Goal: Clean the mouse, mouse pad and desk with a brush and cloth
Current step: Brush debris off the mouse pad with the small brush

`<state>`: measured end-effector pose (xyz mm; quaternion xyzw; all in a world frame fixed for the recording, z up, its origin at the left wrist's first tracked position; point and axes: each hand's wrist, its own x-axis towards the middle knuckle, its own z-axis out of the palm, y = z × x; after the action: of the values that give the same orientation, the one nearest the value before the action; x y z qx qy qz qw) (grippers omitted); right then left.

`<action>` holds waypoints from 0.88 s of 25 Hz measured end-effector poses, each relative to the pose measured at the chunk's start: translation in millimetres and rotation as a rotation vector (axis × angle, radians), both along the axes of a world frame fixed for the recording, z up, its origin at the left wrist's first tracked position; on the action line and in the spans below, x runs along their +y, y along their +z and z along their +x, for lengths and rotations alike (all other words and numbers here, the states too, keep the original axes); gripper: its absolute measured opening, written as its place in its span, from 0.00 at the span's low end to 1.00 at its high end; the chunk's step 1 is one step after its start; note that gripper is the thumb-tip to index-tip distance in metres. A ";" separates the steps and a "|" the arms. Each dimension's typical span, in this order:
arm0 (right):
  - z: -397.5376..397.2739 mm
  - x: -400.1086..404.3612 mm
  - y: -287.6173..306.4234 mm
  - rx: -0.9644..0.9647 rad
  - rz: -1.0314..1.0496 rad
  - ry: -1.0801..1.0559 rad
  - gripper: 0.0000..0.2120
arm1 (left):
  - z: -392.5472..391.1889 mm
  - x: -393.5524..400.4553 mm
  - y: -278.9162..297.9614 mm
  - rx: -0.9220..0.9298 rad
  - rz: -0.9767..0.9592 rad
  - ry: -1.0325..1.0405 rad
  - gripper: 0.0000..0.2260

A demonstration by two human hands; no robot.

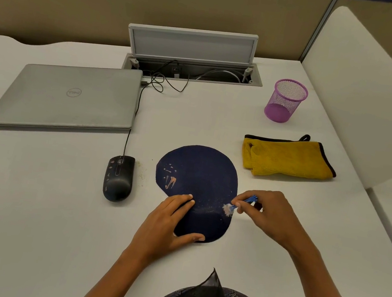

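**Head view: brush at work on the mouse pad's right edge**

Head view, nearest first: the left hand (pixel 168 223) lies flat on the near-left part of the dark blue mouse pad (pixel 201 174), its fingers (pixel 183 198) straight and pressing the pad down, thumb along the pad's near edge. The right hand (pixel 269 214) pinches a small blue brush (pixel 241 204) between thumb and curled fingers; its pale bristles touch the pad at its right edge, where light specks are scattered. The pad lies on the white bench (pixel 40 214), with pinkish marks on its left part.

Left of the pad, apart from it, sits the black wired mouse (pixel 118 178), spots on its top and crumbs on the bench just to its right. Beyond the pad to the right lies the folded yellow cloth (pixel 290 160) with black trim. Farther back are a closed grey laptop (pixel 70 96) on the left, a purple mesh cup (pixel 286 100) on the right, and an open cable hatch (pixel 191 69) between them.
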<state>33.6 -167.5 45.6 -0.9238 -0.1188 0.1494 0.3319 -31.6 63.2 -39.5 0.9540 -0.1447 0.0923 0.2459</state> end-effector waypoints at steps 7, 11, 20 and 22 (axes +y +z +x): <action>0.4 -0.5 0.8 0.089 0.075 0.041 0.08 | 0.2 0.6 -1.6 -0.018 0.026 0.005 0.33; 3.0 -2.3 1.2 0.050 0.098 -0.034 0.08 | -0.1 -0.1 -0.2 -0.060 0.053 0.022 0.34; 1.5 8.6 -5.3 0.033 0.160 -0.059 0.09 | -1.7 -0.6 4.2 -0.013 -0.082 0.063 0.40; -2.8 15.7 -6.3 0.055 0.167 0.006 0.07 | -1.4 0.1 2.2 -0.043 -0.065 0.076 0.40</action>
<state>30.7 -151.9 39.3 -0.8881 -0.1247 0.1653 0.4104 -33.1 63.3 -37.3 0.9481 -0.1105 0.1269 0.2697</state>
